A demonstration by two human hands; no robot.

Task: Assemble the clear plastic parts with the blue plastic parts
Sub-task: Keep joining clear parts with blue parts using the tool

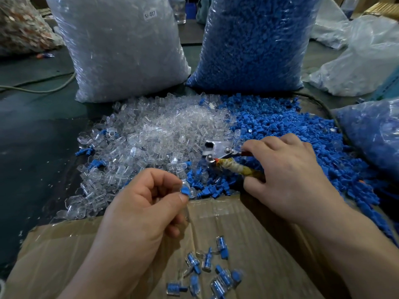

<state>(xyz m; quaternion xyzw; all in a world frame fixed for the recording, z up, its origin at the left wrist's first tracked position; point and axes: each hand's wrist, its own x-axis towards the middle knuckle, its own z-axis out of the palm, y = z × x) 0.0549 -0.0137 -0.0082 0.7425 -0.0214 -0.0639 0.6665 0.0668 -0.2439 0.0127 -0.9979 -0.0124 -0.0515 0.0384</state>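
L: left hand (138, 203) pinches clear part (191, 192) with blue plug (184, 190) half-seated, over carton (226, 221) edge | R: right hand (287, 169) grips pliers (218, 147) | I'd square the plug, then squeeze.

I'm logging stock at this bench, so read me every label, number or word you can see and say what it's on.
"SJ-017": on the white sticker near the top of the bag of clear parts; the mark between SJ and 017 is blurred, likely a dash.
Nothing else is readable: the bag of blue parts and the cardboard box show no print.
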